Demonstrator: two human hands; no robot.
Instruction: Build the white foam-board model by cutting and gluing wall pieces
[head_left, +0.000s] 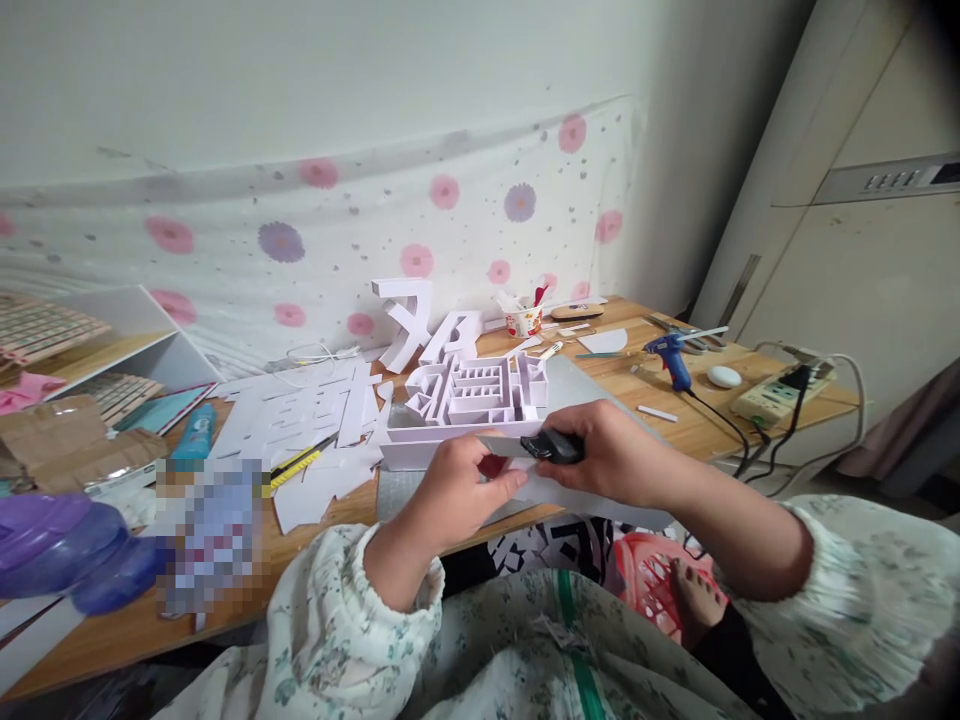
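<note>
Knife (559,446) with black handle is in the right hand (615,450), whose fingers are closed around this handle. Its blade points toward the left hand (457,490), near the front edge of the table (645,385). The left hand is curled, with thumb and fingers close beside the blade; I cannot tell what exactly they pinch. Below the right hand, a white sheet (577,492) is visible. Just behind the hands is a white frame (487,390); farther back stand white letters (405,320). A glue gun (671,362) is at the right, and a yellow cutter (300,465) at the left.
</note>
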